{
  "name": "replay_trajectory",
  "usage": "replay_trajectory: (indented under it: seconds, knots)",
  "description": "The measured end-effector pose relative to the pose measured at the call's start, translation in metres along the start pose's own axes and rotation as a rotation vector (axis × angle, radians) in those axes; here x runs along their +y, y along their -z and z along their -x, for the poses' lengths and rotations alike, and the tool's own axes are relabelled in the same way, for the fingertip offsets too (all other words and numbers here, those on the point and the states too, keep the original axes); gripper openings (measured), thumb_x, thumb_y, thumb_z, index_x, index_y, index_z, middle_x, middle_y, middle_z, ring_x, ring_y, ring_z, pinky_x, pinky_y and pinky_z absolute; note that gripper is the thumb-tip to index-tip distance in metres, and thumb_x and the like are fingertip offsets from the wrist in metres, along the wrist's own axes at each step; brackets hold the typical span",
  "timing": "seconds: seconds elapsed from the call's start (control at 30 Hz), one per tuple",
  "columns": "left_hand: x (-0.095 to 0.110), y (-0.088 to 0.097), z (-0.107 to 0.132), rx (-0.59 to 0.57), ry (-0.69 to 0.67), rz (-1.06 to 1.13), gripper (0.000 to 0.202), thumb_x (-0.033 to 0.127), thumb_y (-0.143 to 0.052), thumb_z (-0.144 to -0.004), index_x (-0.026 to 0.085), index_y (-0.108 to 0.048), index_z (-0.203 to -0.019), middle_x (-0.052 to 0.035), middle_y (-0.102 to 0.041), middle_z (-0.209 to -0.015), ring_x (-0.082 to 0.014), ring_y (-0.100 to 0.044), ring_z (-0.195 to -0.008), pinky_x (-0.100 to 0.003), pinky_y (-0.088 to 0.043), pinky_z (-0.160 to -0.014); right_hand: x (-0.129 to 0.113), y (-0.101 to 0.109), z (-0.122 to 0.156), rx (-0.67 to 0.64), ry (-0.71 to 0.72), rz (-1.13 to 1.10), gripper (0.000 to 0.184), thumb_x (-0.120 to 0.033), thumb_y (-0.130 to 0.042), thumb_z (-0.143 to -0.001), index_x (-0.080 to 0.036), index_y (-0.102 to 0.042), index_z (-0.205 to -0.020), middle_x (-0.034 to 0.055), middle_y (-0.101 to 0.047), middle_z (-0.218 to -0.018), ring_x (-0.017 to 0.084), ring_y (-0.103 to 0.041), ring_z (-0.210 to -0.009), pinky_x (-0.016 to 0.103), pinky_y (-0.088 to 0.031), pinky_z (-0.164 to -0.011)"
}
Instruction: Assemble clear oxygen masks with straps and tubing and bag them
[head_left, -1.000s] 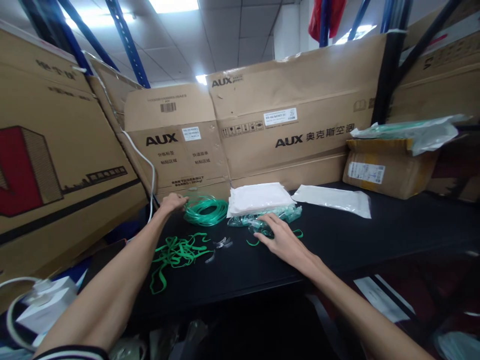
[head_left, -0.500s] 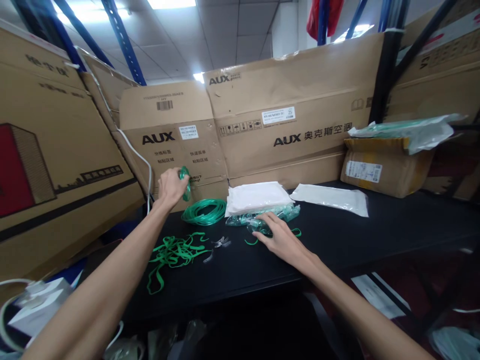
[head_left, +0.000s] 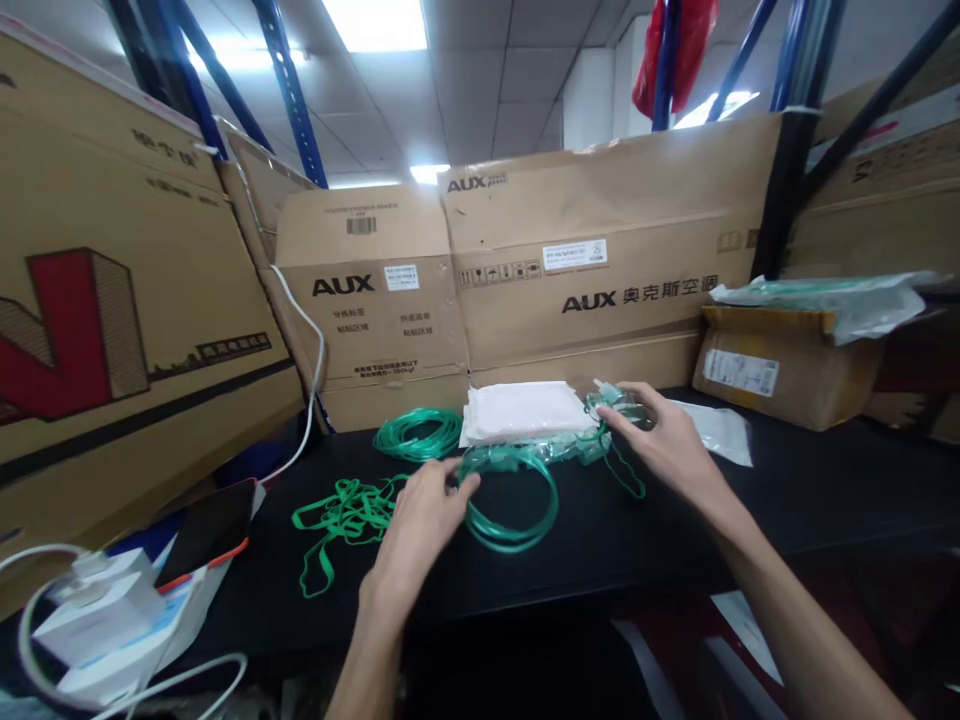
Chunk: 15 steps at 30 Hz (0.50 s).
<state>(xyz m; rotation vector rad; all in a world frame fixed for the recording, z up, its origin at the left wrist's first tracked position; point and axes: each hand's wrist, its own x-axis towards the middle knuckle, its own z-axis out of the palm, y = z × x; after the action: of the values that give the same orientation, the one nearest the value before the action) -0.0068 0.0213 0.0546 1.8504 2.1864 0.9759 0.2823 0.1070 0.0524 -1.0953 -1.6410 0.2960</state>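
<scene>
Toward the front edge of the table (head_left: 600, 540), the left hand (head_left: 426, 508) grips a green tubing coil (head_left: 514, 541), probably so its loops hold together; nearer the back edge, the right hand (head_left: 670, 432) pinches a clear plastic piece (head_left: 606, 393), likely for steadiness.

Black table (head_left: 585, 545) | coiled green tubing (head_left: 416, 451) | green straps (head_left: 352, 510) | white packets (head_left: 525, 412) | cardboard box (head_left: 787, 368)

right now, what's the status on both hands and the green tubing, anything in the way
Left hand pinching green tubing coil at its left edge. Right hand holding clear-green plastic piece. Nearest clutter: green straps, heaped beside left hand.
</scene>
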Motion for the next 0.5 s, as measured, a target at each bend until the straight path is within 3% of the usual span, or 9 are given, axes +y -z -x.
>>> replay_trajectory:
  seconds: [0.1,0.3,0.4,0.5]
  knots:
    - [-0.004,-0.008,0.019,-0.002,-0.059,-0.007,0.029,0.033,-0.059,-0.099,0.019,-0.074,-0.120,-0.0121,-0.072,-0.121,-0.0320,-0.067,-0.115,-0.050,-0.050,-0.103,-0.012,0.007,0.003,-0.071,0.017,0.003,0.039,-0.050,-0.067,-0.090,-0.021,-0.067,-0.116,0.0131,-0.077,-0.117,0.035,-0.072,-0.108,0.048,-0.054,-0.093]
    - [-0.003,-0.008,0.038,-0.211,-0.277,0.052,0.022,0.027,-0.062,-0.098,0.035,-0.077,-0.111,0.0025,-0.075,-0.119,-0.0243,-0.065,-0.123,-0.049,-0.032,-0.123,-0.042,0.001,0.019,-0.286,0.078,-0.004,0.033,-0.045,-0.068,-0.093,-0.027,-0.067,-0.120,0.0067,-0.076,-0.120,0.030,-0.071,-0.110,0.045,-0.054,-0.098]
    - [-0.007,-0.013,0.042,-0.266,-0.293,0.049,0.020,0.023,-0.067,-0.095,0.034,-0.078,-0.108,0.0015,-0.076,-0.116,-0.0255,-0.066,-0.121,-0.050,-0.039,-0.118,-0.048,-0.007,0.028,-0.386,0.108,-0.010,0.034,-0.041,-0.071,-0.093,-0.029,-0.068,-0.125,0.0050,-0.074,-0.125,0.029,-0.069,-0.115,0.045,-0.054,-0.100]
    - [-0.015,-0.020,0.044,-0.269,-0.301,0.032,0.017,0.019,-0.073,-0.091,0.031,-0.080,-0.101,-0.0002,-0.077,-0.112,-0.0251,-0.070,-0.113,-0.042,-0.051,-0.105,-0.041,-0.019,0.040,-0.444,0.140,-0.014,0.039,-0.035,-0.073,-0.091,-0.031,-0.067,-0.130,0.0043,-0.072,-0.132,0.028,-0.067,-0.122,0.045,-0.054,-0.104]
